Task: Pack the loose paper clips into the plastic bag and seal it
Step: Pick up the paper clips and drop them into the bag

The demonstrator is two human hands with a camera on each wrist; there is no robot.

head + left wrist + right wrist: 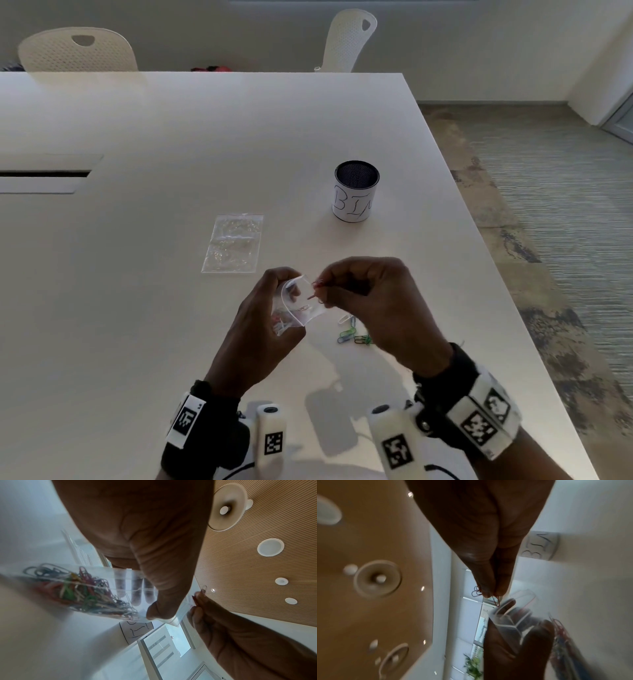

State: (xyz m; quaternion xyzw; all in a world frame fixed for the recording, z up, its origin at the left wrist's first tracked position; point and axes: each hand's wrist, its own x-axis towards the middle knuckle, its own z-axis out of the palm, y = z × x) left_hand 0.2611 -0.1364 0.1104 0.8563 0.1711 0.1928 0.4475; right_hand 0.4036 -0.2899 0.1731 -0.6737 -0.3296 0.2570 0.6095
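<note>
My left hand (274,308) holds a small clear plastic bag (298,301) above the table, thumb inside its open mouth (163,607). Several coloured paper clips (77,588) lie bunched in the bag's bottom. My right hand (359,291) pinches red paper clips (317,289) right at the bag's mouth; in the right wrist view the red clips (494,599) stick out from my fingertips (488,592) just above the bag (513,615). Several loose clips (352,334), green, blue and white, lie on the table under my right hand.
A flat pack of clear bags (234,243) lies on the white table (171,137) beyond my hands. A black mesh cup labelled BIN (355,192) stands further right. The table edge runs diagonally on the right; two white chairs (78,51) stand behind.
</note>
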